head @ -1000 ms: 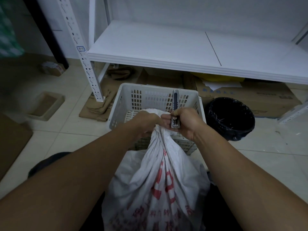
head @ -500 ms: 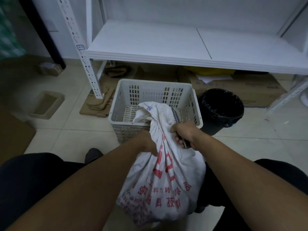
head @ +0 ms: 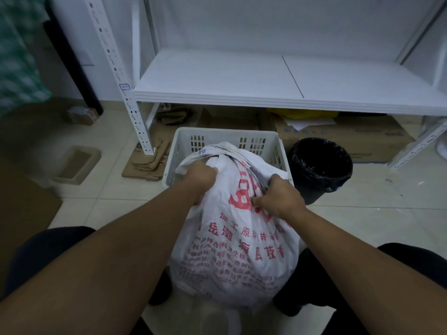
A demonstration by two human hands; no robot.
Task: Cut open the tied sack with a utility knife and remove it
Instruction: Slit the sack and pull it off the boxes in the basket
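Gripping the white sack from both sides, we hold it between our knees, its upper part leaning over the near rim of the white plastic crate. Our left hand is clenched on the fabric just below the tied neck, and our right hand is clenched on the cloth beside the large red print. We cannot tell whether the utility knife is in the right hand. A black-lined bin stands just right of the crate, under the white shelf.
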